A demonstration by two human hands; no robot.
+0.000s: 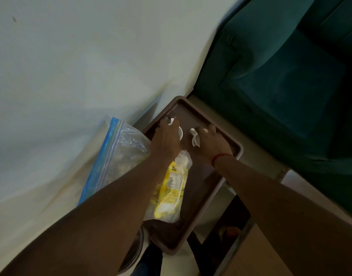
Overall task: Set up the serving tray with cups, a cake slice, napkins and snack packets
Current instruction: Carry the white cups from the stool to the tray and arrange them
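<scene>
Both hands, left [167, 139] and right [212, 141], apparently each grip a white cup [195, 139] on the brown tray [203, 186], blur hiding the fingers.

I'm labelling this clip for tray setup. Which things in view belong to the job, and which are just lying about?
Part of the job:
- brown tray
- two white cups, one under the left hand, one under the right hand
- yellow snack packet

Just lying about:
- green sofa
- zip bag, possibly; its contents are unclear

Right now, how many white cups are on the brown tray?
2. One white cup sits under the left hand, the other white cup under the right hand, both at the tray's far end. Hands may hide more.
</scene>
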